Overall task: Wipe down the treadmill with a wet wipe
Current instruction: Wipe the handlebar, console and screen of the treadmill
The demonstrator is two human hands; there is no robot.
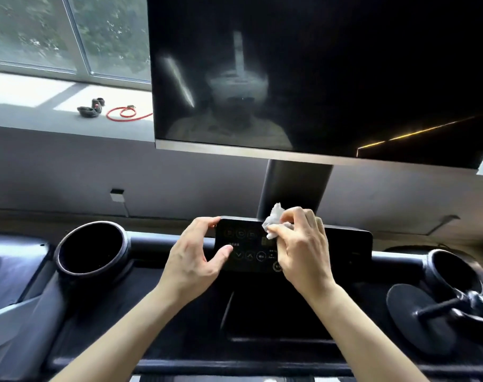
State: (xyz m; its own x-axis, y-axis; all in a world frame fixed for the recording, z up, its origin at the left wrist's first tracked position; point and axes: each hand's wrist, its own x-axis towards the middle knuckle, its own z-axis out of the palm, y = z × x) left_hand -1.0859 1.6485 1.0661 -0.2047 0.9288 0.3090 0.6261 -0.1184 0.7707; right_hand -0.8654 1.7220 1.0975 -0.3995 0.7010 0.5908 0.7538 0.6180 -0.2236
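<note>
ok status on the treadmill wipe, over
Right hand pinching crumpled white wet wipe, pressed on glossy black button panel. Left hand bracing panel's left edge, thumb on its face. Nothing in the way.

Grey window ledge (pixel 28 117) carries a red cord (pixel 124 113) beside black objects (pixel 89 108).
</note>
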